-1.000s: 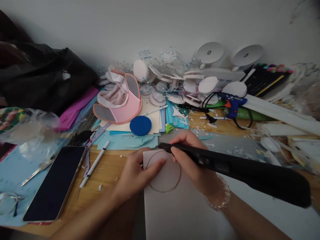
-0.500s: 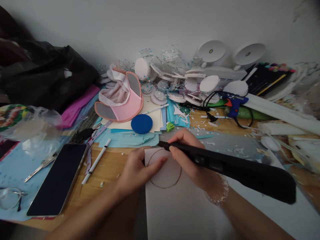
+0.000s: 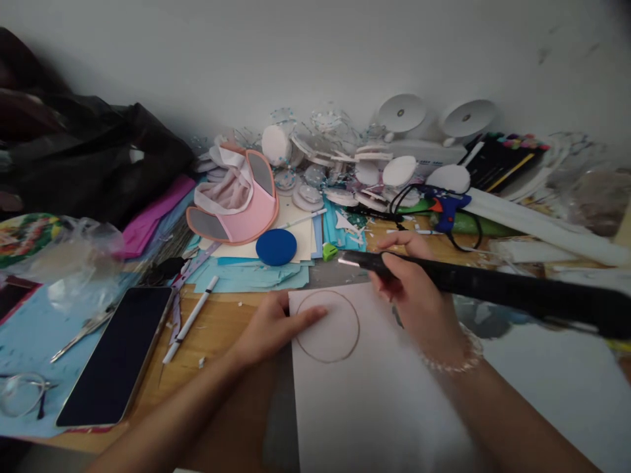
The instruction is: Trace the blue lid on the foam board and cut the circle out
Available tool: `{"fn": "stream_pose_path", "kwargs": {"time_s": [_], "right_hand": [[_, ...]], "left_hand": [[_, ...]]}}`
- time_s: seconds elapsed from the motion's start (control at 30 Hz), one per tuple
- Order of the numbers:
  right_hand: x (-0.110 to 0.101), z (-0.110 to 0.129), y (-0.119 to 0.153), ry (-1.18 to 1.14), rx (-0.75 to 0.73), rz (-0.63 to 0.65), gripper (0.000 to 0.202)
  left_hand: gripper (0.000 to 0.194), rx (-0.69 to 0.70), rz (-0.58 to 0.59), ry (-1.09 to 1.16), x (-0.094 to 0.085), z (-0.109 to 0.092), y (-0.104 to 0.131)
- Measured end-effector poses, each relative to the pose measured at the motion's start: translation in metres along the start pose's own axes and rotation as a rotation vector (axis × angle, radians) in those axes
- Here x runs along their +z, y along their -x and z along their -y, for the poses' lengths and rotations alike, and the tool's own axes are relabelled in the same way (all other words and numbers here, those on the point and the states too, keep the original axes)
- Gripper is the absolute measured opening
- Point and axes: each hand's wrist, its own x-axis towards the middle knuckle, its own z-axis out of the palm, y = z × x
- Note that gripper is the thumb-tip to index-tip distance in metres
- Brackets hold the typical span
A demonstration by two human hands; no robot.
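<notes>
A white board (image 3: 374,394), perhaps foam or thick card, lies in front of me with a thin brown circle on it. My left hand (image 3: 276,325) grips its far left corner, the thumb resting inside the circle and the other fingers partly hidden at the edge. Above the board's right side, my right hand (image 3: 414,282) is closed around a long black handheld tool (image 3: 493,279) with a slim metallic tip. That tip points left and is held off the circle, close to a small green item (image 3: 329,251).
A blue disc (image 3: 276,247) rests on light-blue sheets beside a pink visor cap (image 3: 241,217). Left are a phone (image 3: 118,358), scissors (image 3: 81,335) and a white pen (image 3: 190,320). Behind stand white discs and a blue glue gun (image 3: 448,207).
My right hand has lifted the black tool away from the circle, moving right and slightly up, uncovering its right side. My left hand stays on the board's corner.
</notes>
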Motion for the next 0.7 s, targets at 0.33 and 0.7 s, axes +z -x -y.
{"fn": "stream_pose_path", "kwargs": {"time_s": [0.33, 0.7], "right_hand": [[-0.016, -0.027, 0.010, -0.114, 0.107, 0.058, 0.024], [-0.009, -0.050, 0.007, 0.103, 0.174, -0.075, 0.022]], "left_hand": [[0.032, 0.397, -0.261, -0.803, 0.004, 0.011, -0.007], [0.033, 0.493, -0.113, -1.080, -0.001, 0.011, -0.013]]}}
